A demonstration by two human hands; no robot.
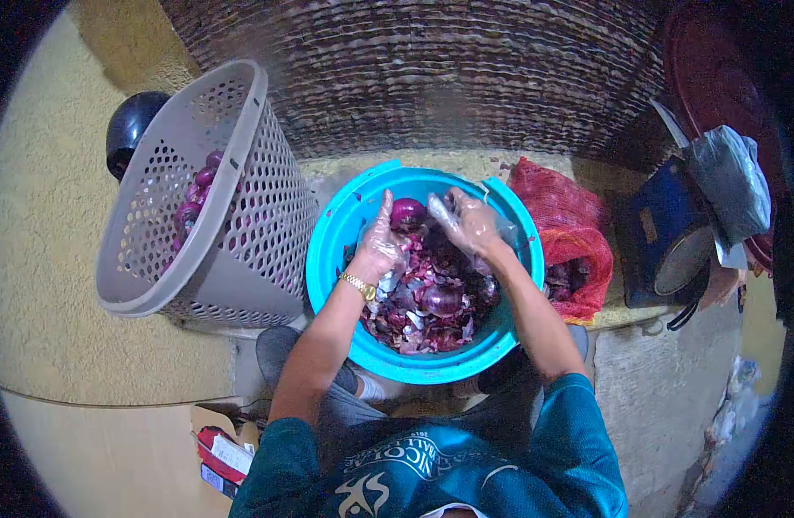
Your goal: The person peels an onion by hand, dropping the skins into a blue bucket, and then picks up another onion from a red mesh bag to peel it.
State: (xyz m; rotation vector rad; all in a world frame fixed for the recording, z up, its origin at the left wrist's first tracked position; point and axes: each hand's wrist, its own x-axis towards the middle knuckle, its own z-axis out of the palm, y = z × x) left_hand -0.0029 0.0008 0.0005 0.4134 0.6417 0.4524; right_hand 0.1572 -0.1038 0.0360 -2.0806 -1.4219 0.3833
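Note:
A turquoise tub (322, 259) stands between the person's legs, with onion skins (423, 324) and a few onions inside. My left hand (381, 243), in a clear plastic glove, is in the tub's upper left part with its fingers stretched along the left side of a peeled purple onion (407, 214). To the right of that onion is my right hand (470, 220), also gloved, its fingers bent; whether it holds anything is hidden. Another purple onion (442, 300) lies on the skins below the hands.
A grey perforated basket (267, 216) with purple onions (194, 203) leans at the left, beside a black round object (131, 129). Right of the tub lies a red mesh bag (557, 203). Farther right are a dark blue container (656, 224) and a grey plastic bag (732, 181).

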